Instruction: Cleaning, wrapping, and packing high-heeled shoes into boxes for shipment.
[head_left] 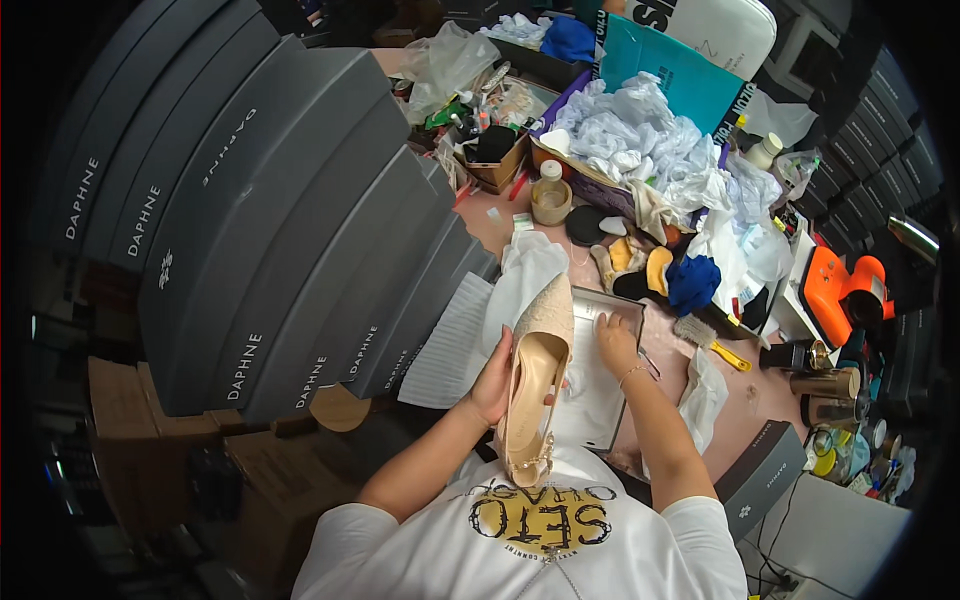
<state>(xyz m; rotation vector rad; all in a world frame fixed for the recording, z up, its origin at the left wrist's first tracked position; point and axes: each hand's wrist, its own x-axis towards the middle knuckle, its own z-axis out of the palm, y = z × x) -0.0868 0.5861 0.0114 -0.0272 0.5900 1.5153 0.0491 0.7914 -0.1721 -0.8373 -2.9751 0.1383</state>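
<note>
My left hand point(492, 378) is closed round the side of a beige pointed-toe shoe point(541, 380), its toe facing away from me. A jewelled strap shows at the heel end, close to my shirt. Right of the shoe, an open shoebox point(598, 418) with a white inside lies on the table. Over the far part of this box is my right hand point(617, 343), fingers stretched out and nothing seen in them. White tissue paper point(530, 262) spreads just beyond the shoe.
Tall stacks of dark grey shoeboxes point(290, 200) rise on my left. Crumpled white tissue point(640, 130) fills a box at the back. A yellow-handled brush point(713, 343), a blue cloth point(693, 284) and an orange device point(835, 287) lie to the right. A dark box lid point(760, 475) sits near my right elbow.
</note>
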